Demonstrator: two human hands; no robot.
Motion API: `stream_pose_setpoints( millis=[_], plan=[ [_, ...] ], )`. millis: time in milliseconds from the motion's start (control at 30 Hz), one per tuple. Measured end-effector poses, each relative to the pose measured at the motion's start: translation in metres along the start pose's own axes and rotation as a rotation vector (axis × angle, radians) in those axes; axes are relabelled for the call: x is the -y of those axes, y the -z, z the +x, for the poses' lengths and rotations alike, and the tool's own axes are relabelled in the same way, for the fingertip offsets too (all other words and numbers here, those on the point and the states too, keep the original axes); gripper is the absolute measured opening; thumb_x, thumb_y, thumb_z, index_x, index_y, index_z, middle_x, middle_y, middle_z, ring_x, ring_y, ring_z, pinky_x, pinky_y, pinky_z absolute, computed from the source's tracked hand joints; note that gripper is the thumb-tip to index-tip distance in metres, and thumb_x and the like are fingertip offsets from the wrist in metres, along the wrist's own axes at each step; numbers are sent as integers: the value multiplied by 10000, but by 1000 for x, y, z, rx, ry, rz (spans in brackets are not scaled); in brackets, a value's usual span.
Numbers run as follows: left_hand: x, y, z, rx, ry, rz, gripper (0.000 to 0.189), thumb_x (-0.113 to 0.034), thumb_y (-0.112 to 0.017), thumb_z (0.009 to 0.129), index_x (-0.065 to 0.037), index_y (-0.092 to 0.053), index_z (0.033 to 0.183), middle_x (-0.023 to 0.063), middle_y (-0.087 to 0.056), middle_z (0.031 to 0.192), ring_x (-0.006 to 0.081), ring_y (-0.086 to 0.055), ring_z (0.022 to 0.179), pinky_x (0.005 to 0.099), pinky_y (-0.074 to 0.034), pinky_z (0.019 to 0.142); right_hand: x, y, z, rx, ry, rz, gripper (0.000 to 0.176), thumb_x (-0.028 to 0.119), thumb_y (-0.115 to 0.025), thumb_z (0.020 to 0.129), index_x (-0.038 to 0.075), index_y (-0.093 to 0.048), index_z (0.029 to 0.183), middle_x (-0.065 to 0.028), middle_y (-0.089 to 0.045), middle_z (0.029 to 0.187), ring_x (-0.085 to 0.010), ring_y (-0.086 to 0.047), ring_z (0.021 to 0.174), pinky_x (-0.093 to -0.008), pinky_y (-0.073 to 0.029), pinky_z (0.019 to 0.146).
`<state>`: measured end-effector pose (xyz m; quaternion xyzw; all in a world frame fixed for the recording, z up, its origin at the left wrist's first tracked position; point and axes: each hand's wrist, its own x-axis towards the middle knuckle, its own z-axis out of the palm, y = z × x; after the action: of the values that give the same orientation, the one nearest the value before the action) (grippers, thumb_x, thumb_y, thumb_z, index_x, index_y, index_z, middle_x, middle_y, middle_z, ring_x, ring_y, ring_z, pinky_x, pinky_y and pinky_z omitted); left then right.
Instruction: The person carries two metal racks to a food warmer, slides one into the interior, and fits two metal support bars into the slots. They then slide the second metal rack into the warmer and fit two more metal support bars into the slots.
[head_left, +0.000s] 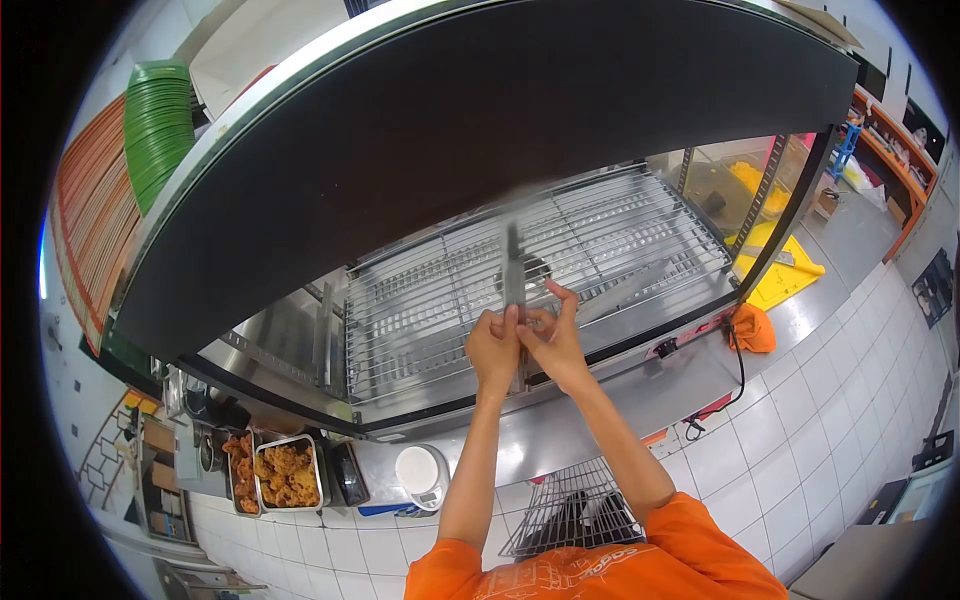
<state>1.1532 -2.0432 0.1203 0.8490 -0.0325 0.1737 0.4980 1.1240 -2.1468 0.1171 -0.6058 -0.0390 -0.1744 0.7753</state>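
Both hands meet in front of a glass-sided display cabinet with a wire rack inside. My left hand is closed, its fingers pinching a narrow grey metal strip that stands upright. Beside it, my right hand pinches the same strip near its lower part, with one finger raised. The strip's upper end is blurred against the rack. A dark round thing behind the strip is partly hidden. The cabinet's dark upper panel spans the view above the hands.
Two metal trays of fried food are at lower left, near a round white scale. On the right lie a yellow tray and an orange cloth. A black cable hangs over the counter edge. Below stands a wire rack.
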Motion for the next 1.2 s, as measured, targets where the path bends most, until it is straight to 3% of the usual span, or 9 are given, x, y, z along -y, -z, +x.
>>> stream_pose_setpoints(
  millis=[200,367,400,500,633,800,867,1000,1200],
  plan=[
    [25,-15,12,8,168,-185,282,-273,-617,888,-5,-594,805,83,-620,648,145,-551,588,295,-423,560,48,11,-8,213,-202,-90,676,-131,-481,801,132,-179,1345,-208,-572,1197,-111,-591,731,-212,-449,620],
    [33,-9,42,110,253,-729,292,-296,-621,887,-25,-586,988,44,-635,833,110,-557,670,249,-440,537,53,32,-10,340,-207,-44,652,-144,-479,801,123,-213,1334,-212,-593,1154,-123,-598,709,-225,-468,619],
    [44,-6,51,79,268,-582,211,-258,-612,892,-61,-582,960,44,-624,795,116,-565,683,266,-443,539,56,33,-13,354,-239,13,647,-145,-480,804,123,-222,1333,-211,-603,1132,-127,-603,716,-229,-478,636],
    [12,3,57,-91,408,-608,208,-172,-567,916,-69,-488,1079,79,-653,842,109,-588,646,214,-441,495,50,40,-17,292,-280,189,626,-128,-503,823,124,-241,1332,-223,-605,1118,-154,-627,763,-254,-501,724],
    [27,8,74,-101,444,-641,251,-171,-564,910,-87,-395,1074,95,-607,798,124,-562,598,257,-472,505,49,48,-23,211,-219,198,622,-140,-473,837,110,-210,1342,-240,-621,1034,-162,-633,830,-267,-488,793],
    [42,16,89,-166,312,-787,275,-144,-522,907,-54,-355,1107,106,-556,750,136,-523,566,259,-452,483,51,56,-28,158,-198,229,593,-92,-492,849,103,-233,1347,-226,-596,1113,-191,-619,930,-280,-477,821],
    [42,16,87,-235,218,-662,265,-114,-472,913,-43,-319,1118,95,-523,709,148,-497,544,265,-427,464,45,52,-29,150,-188,91,615,-47,-544,838,108,-237,1348,-204,-569,1175,-199,-587,992,-293,-472,828],
    [45,10,80,-369,295,-859,284,-108,-475,913,-76,-308,1140,84,-515,726,129,-483,544,257,-412,449,38,32,-44,134,-164,-114,699,3,-636,803,130,-234,1361,-152,-506,1281,-205,-516,1083,-324,-505,811],
    [23,14,67,-456,385,-975,289,-123,-417,923,-114,-305,1189,57,-480,743,123,-458,559,250,-414,475,11,15,-54,138,-90,11,590,-58,-583,821,98,-300,1314,-152,-575,1144,-194,-557,1019,-277,-496,755]
  ],
)
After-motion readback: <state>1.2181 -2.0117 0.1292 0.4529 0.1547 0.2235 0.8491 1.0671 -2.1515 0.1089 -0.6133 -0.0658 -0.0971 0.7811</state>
